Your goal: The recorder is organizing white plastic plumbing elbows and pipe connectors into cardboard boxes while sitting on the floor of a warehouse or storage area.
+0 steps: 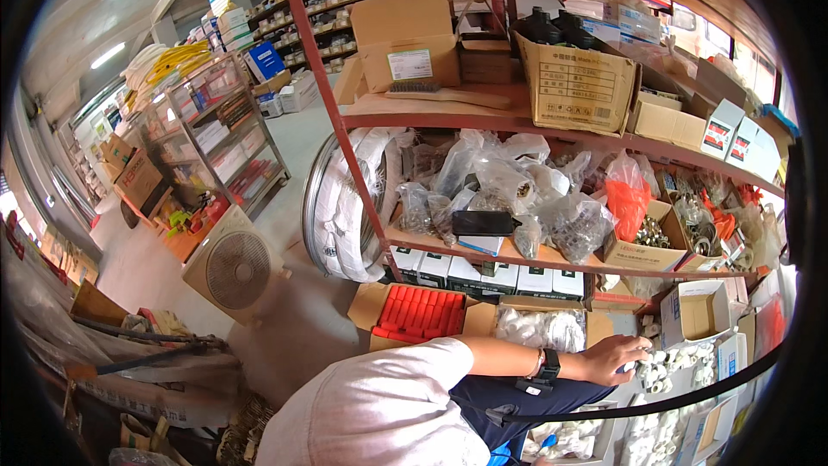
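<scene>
My left hand (614, 360), with a black watch (550, 364) on its wrist, reaches out over white plastic pipe fittings (660, 372). Its fingers are bent, and a small bluish thing (625, 368) shows beneath them; whether they grip it is unclear. Beside the fittings stands an open white carton (697, 314). Below my forearm, another open box holds more white fittings (569, 438) and a small blue piece (548, 441). A sliver of skin at the bottom edge may belong to my right hand, which is otherwise out of view.
A red-framed shelf (440, 118) holds cartons, a wire brush (446, 94) and bagged metal parts (498, 181). Under it sit a carton of red pieces (420, 312) and bagged white parts (540, 327). A box fan (239, 268) stands on the floor at left. A black strap (647, 406) crosses the lower right.
</scene>
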A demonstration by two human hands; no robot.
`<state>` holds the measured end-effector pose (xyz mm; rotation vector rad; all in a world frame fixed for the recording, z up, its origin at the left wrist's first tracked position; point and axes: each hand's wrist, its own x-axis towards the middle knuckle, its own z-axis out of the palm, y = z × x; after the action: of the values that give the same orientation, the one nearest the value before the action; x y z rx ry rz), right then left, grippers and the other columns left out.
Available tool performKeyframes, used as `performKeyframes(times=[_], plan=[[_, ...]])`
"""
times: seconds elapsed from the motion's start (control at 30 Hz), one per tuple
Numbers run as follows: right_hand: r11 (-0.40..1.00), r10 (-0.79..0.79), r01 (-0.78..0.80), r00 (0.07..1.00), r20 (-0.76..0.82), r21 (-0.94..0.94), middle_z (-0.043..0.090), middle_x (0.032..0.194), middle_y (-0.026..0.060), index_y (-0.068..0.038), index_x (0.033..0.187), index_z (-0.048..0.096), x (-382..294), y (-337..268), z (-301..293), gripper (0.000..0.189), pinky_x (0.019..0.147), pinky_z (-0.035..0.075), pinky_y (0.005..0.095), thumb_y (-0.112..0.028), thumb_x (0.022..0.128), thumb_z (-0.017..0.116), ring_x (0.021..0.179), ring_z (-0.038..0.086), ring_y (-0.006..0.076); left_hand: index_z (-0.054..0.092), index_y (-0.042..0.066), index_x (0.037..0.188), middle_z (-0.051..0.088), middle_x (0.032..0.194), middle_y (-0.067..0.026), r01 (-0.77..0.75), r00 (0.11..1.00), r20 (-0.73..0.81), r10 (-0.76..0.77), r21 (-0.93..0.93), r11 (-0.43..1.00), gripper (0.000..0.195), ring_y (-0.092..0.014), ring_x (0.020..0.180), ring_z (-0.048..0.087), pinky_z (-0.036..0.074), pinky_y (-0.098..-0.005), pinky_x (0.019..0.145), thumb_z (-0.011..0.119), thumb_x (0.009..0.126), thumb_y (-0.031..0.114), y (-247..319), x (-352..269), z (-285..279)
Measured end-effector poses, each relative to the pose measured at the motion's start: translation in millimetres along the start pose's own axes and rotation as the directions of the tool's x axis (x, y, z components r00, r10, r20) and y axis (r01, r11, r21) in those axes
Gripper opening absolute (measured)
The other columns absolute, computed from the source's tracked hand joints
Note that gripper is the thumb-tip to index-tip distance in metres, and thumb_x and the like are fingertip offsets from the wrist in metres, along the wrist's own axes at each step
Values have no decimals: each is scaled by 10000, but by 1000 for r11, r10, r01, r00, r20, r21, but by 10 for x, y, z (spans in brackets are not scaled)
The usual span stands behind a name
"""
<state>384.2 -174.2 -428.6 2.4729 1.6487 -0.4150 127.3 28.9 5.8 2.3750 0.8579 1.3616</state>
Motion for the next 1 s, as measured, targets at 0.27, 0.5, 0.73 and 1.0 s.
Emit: performKeyframes(times=[0.27,0.5,0.73,1.0], plan=[[995,41,-32,994,-99,92,624,1002,165,-69,842,657,-95,54,64,250,765,450,490,-294,832,549,894,600,308,523,29,1105,473,1222,-180,13,1000,6,-12,-76,997,368,-374,1021,534,453,-422,860,572,768,169,4,60,59],[862,167,-114,984,-64,494,585,901,338,146,952,491,-245,-628,-900,388,766,478,489,-220,830,531,865,596,443,587,52,1057,539,1152,-167,116,991,-62,-116,-10,993,285,-344,1048,548,455,-387,884,578,805,186,-13,186,-182],[787,364,-218,920,-148,576,602,829,306,120,1032,415,-402,-522,-722,405,714,483,494,-170,790,563,799,595,460,582,78,1065,539,1148,-154,125,992,21,-124,-33,992,304,-336,998,577,476,-380,838,580,818,256,7,147,-11],[803,381,-207,900,-214,558,598,842,311,102,984,446,-535,-615,-886,346,718,480,495,-160,777,537,812,595,451,570,81,1059,538,1148,-132,223,975,13,-222,-94,970,298,-307,921,602,491,-364,787,573,826,266,8,85,-78]])
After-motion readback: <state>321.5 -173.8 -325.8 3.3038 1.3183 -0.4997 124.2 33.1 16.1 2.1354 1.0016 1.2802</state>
